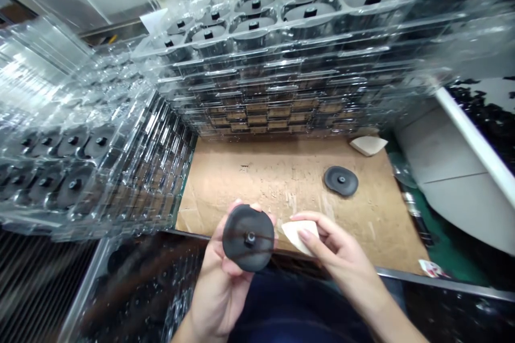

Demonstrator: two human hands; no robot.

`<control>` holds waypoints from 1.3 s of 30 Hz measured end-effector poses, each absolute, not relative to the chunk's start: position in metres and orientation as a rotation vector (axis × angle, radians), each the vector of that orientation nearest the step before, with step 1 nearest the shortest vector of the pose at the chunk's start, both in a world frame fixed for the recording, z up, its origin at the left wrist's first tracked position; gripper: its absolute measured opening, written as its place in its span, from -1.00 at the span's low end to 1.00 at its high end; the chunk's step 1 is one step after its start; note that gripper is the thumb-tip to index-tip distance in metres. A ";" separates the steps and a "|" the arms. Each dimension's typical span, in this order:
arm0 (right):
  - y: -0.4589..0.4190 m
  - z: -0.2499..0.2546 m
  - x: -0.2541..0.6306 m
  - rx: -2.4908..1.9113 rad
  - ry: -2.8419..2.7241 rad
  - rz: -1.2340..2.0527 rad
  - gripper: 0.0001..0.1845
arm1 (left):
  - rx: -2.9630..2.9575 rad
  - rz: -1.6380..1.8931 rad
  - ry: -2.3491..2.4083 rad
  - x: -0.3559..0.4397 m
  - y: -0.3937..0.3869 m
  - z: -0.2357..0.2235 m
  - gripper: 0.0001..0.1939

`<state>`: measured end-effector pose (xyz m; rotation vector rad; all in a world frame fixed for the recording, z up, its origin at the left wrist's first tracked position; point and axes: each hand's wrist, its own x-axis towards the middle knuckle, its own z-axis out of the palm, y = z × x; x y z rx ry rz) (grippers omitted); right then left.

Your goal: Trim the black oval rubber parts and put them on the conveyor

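My left hand grips a round black disc with a small hub in its middle, holding it up over the near edge of the worktop. My right hand pinches a small white wedge-shaped piece just right of the disc, close to its rim. A second black disc lies flat on the brown cardboard sheet further back on the right. Another white wedge piece rests at the cardboard's far right corner.
Tall stacks of clear plastic trays holding black discs stand at the back and at the left. A white-edged panel slants at the right. A dark bin sits below the near edge.
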<state>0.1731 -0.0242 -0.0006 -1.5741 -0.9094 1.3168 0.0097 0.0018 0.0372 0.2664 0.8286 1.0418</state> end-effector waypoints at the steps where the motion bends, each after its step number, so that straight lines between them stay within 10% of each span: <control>1: -0.025 0.004 0.173 -1.592 -0.942 1.267 -0.75 | 0.257 1.034 0.830 0.011 0.002 0.038 -0.52; 8: -0.021 0.053 0.159 -1.339 -1.634 0.639 -0.78 | 0.277 1.119 0.847 0.015 -0.003 0.027 -0.48; 23: -0.055 -0.041 0.174 -1.695 -1.412 1.325 -0.74 | 0.203 1.170 1.015 0.006 0.004 0.016 -0.53; 39: 0.003 0.053 0.132 -1.231 -1.753 0.738 -0.76 | 0.181 0.968 0.943 0.018 -0.014 0.018 -0.59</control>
